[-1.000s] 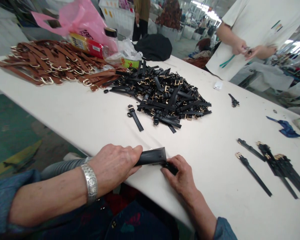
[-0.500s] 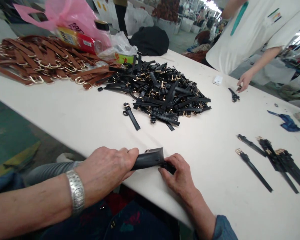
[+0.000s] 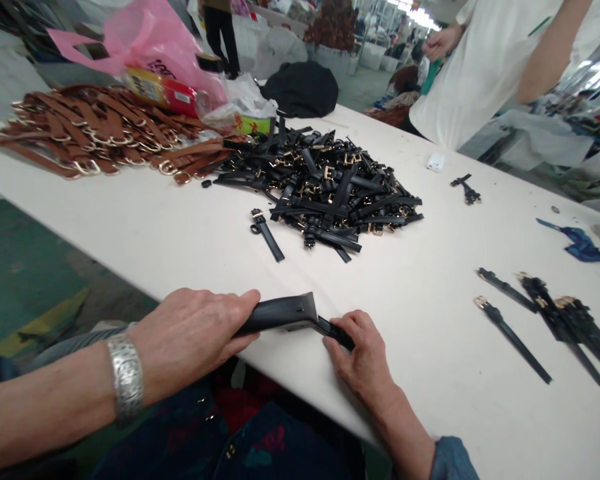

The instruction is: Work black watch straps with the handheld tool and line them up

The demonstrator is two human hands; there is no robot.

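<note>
My left hand [image 3: 193,333], with a silver bracelet on the wrist, is closed round the wide end of a black strap piece [image 3: 283,313] at the near edge of the white table [image 3: 155,233]. My right hand [image 3: 363,357] pinches a narrow black strap [image 3: 336,332] that sticks out of that wide piece. Both hands rest on the table edge. A big heap of black straps with gold buckles [image 3: 330,190] lies beyond them, with one loose strap [image 3: 267,233] in front of it.
Brown straps with metal rings [image 3: 95,130] are piled at the far left, beside a pink bag [image 3: 150,40] and a black bag [image 3: 303,90]. Several finished black straps [image 3: 545,320] lie at the right. A person in a white shirt [image 3: 480,67] stands at the far side.
My left hand has drawn the wide black piece a little to the left, baring more of the narrow strap. The person opposite has lifted a hand from the table, leaving a small black strap there.
</note>
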